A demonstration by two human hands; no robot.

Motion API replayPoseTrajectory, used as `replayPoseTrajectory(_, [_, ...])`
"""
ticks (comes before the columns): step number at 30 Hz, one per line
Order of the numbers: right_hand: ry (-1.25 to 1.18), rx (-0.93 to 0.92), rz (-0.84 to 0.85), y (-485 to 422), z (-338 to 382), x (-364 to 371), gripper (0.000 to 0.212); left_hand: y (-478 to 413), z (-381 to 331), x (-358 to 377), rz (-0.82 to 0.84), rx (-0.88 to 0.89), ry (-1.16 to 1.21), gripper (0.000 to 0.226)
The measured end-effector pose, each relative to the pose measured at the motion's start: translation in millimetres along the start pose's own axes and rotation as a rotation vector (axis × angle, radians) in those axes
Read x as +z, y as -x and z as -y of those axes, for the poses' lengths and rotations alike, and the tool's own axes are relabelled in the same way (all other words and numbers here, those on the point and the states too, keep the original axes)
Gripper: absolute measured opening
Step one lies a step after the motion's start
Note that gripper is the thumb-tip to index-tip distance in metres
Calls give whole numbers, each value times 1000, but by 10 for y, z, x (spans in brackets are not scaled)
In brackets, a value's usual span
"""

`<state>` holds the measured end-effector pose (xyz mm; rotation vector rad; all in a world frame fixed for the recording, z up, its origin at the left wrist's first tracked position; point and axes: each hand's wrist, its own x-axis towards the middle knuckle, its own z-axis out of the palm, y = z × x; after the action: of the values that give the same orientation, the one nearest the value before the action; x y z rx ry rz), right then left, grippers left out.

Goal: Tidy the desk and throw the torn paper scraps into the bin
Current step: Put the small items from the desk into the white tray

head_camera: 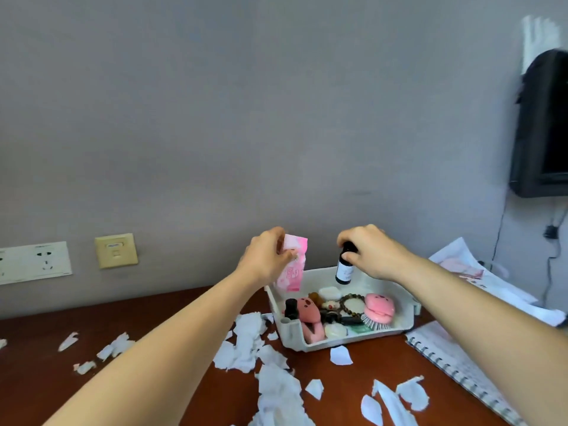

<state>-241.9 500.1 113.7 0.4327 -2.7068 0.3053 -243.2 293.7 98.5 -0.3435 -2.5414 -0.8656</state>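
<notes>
Torn white paper scraps (249, 342) lie scattered over the dark wooden desk (40, 392), mostly in the middle and at the front. A white plastic tray (295, 339) stands at the back of the desk, filled with small items. My left hand (266, 256) holds a pink packet (293, 265) upright over the tray's left rear corner. My right hand (370, 250) grips a small dark bottle (344, 270) with a white label by its cap, hanging above the tray's back. No bin is in view.
Inside the tray lie a pink toy (309, 313), a pink round hairbrush (378, 310), a bead bracelet (353, 304) and small pots. A spiral notebook (455, 361) lies at the right. Loose papers (479, 275) sit behind it. Wall sockets (33, 261) are at the left, and a dark wall device (541, 127) at the right.
</notes>
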Motion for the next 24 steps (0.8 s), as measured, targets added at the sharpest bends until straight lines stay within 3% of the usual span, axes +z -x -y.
replayPoseTrajectory(4, [-56, 76, 6, -102, -284, 190, 15, -272, 54, 297, 32, -27, 16, 20])
replayPoseTrajectory(15, [-37, 209, 68, -441, -570, 839, 21, -623, 518, 880, 130, -17, -381, 25])
replayPoseTrajectory(24, [1, 323, 128, -569, -710, 1132, 22, -668, 678, 1120, 322, -46, -422, 30])
